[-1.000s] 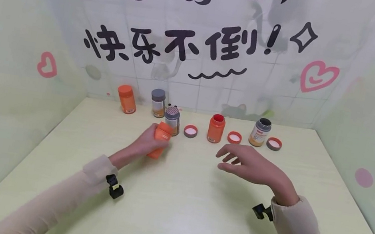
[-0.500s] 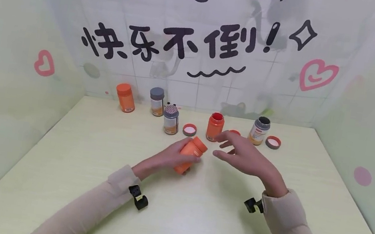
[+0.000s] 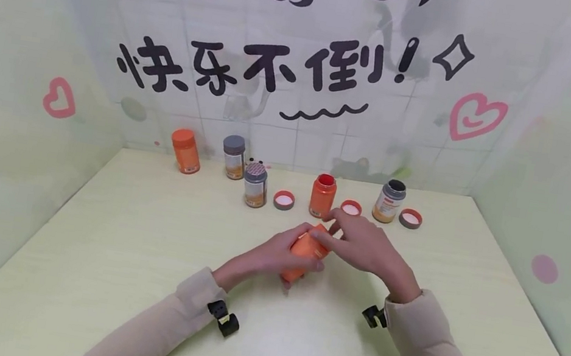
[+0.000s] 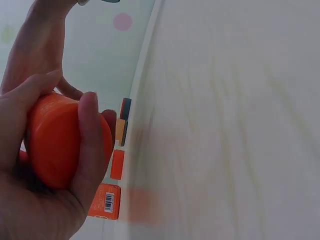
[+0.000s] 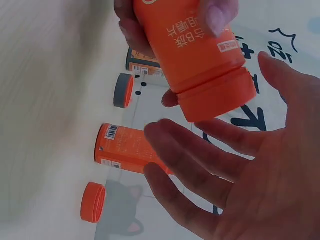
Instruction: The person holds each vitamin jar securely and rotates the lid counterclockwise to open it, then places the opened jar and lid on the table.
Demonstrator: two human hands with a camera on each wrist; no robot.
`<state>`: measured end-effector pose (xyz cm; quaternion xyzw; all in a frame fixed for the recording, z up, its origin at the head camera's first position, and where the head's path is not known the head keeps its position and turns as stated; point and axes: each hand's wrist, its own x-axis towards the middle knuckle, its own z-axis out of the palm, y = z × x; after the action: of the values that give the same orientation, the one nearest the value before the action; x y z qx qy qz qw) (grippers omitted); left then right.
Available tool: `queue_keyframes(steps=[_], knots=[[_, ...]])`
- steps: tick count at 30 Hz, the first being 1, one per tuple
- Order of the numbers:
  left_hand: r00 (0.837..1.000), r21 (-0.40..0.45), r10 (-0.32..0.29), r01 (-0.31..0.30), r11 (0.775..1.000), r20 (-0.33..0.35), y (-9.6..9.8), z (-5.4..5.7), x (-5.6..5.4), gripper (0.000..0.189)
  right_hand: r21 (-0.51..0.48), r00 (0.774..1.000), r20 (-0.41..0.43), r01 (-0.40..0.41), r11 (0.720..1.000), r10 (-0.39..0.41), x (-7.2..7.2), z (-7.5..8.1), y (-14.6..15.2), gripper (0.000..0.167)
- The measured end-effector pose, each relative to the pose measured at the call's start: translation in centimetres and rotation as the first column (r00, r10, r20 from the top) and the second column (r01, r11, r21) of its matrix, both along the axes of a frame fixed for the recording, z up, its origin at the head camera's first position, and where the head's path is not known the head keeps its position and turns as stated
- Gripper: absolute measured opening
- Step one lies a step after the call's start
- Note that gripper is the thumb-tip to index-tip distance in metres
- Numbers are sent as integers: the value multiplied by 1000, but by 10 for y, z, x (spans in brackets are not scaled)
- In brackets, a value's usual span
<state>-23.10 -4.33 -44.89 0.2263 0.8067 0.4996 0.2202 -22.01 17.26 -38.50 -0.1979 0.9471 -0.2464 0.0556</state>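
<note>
My left hand (image 3: 274, 255) grips an orange pill bottle (image 3: 304, 248) above the middle of the table, tilted with its capped end toward my right hand. In the right wrist view its orange cap (image 5: 218, 95) is on. My right hand (image 3: 366, 247) hovers at that cap; in the right wrist view its fingers are spread and relaxed below the cap, holding nothing. From the left wrist view, the fingers and thumb of the left hand wrap the bottle's rounded base (image 4: 57, 142). Behind the hands stands an open orange bottle (image 3: 322, 199), with an upturned orange cap (image 3: 351, 207) beside it.
At the back stand a capped orange bottle (image 3: 186, 152), a grey-capped bottle (image 3: 233, 158), a grey bottle with a patterned top (image 3: 255, 186) and an open grey bottle (image 3: 389, 202). Two grey-and-red caps lie there, a left cap (image 3: 284, 200) and a right cap (image 3: 410, 219).
My left hand has carried the orange bottle rightward from beside the grey bottles to the middle. My right hand has moved slightly left, up to the bottle's capped end.
</note>
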Motion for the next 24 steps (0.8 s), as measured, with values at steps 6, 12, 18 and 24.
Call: queue_keyframes(steps=[6,12,18,24], knots=[[1000,-58,6,-6,998,9,1,0,5,78,78,999,-1,38,996,-38,2,-7,-6,52],[999,-61,-28,27,998,-16,2,-1,8,74,126,997,-9,75,989,-74,0,-12,-14,48],[994,-45,-55,51,998,-97,4,0,9,61,193,993,-5,115,974,-117,0,-13,-15,59],[990,-37,-98,94,995,-103,2,-2,4,56,196,994,31,98,976,-107,0,-12,-14,63]])
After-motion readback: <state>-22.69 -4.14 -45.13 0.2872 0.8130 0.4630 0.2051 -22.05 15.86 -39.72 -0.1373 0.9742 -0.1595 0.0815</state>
